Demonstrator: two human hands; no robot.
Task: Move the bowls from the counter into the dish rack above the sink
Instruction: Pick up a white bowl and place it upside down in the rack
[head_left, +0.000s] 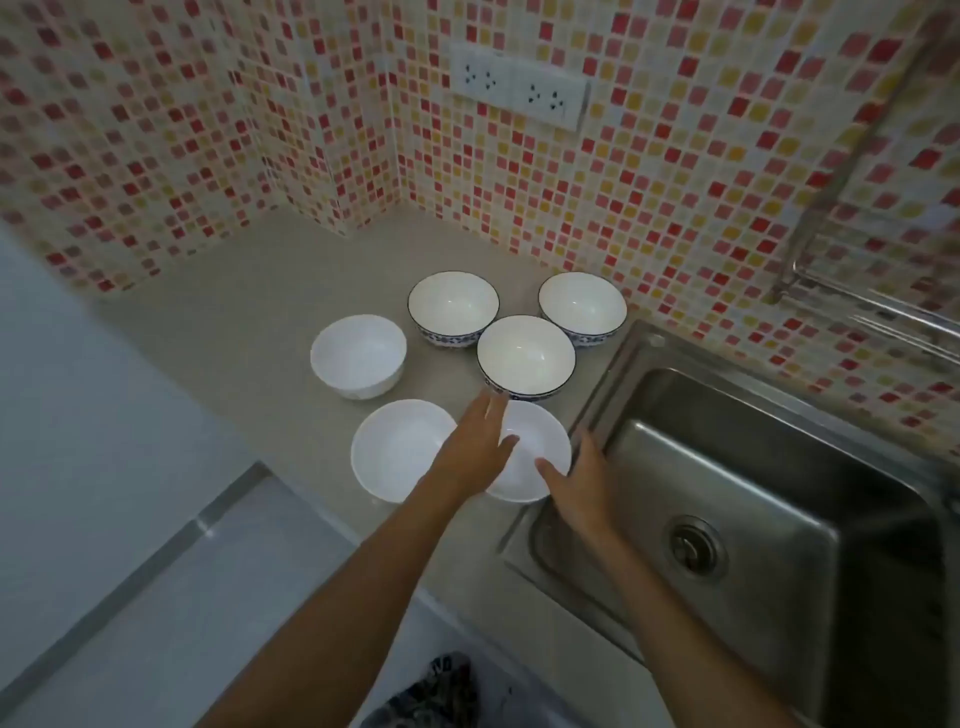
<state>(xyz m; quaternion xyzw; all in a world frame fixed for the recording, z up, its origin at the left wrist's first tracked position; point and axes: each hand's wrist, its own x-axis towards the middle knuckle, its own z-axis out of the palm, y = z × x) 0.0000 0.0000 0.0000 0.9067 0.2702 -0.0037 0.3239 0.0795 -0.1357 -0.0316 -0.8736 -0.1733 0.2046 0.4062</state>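
Six round bowls stand upright on the pale beige counter (249, 332), all of them empty inside. Nearest the person is a plain white bowl (535, 467) at the counter's front, just beside the sink's rim. The left hand (475, 447) reaches over its left side with fingers spread and loose, and the right hand (584, 483) sits open at its right side, thumb lying across the rim; whether either hand actually presses on the bowl cannot be told, and neither is closed around it. Touching or nearly touching it on the left is a second plain white bowl (397, 449), partly covered by the left wrist. A third plain white bowl (358, 356) stands apart, further back and to the left.

Behind the nearest bowl is a white bowl with a dark blue rim and blue patterned outside (525, 358), very close to the left fingertips. Two more bowls of the same blue-patterned kind stand behind it, one to the back left (453, 307) and one to the back right (583, 307) near the wall.

To the right is a stainless steel sink (753, 467), its basin holding nothing but the round drain (693, 546). A metal rack rail (872, 306) shows on the mosaic-tiled wall (675, 182) above the sink, and a white double socket plate (519, 85) is mounted higher up.
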